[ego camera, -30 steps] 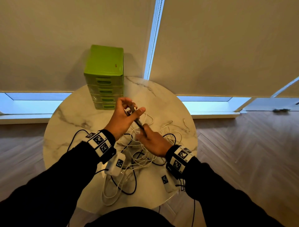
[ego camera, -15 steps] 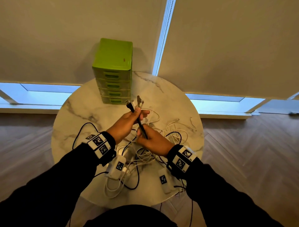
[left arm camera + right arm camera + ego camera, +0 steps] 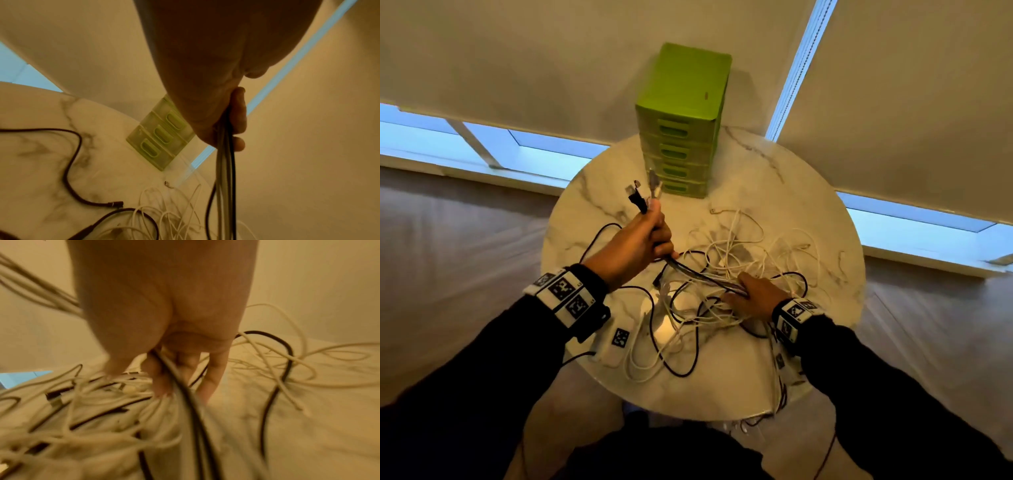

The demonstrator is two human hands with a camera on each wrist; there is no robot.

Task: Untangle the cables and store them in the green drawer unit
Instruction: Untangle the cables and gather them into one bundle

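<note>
The green drawer unit (image 3: 681, 102) stands at the table's far edge with its drawers closed; it also shows in the left wrist view (image 3: 160, 136). My left hand (image 3: 643, 240) grips a bundle of black and grey cables (image 3: 225, 162), whose connector ends (image 3: 643, 195) stick up above the fist. The bundle stretches down and right to my right hand (image 3: 753, 294). That hand sits low on the tangle of white and black cables (image 3: 739, 246), with the bundle passing under its thumb and out between its fingers (image 3: 158, 378).
The round marble table (image 3: 774, 178) carries the tangle across its middle and near side. A loose black cable (image 3: 599, 236) loops at the left. Some cables hang over the near edge (image 3: 777, 394). Window blinds hang behind the table, and wood floor lies on both sides.
My hands have moved apart. The left hand carried the connector ends up and left toward the drawers, while the right hand slid down the bundle to the pile on the table.
</note>
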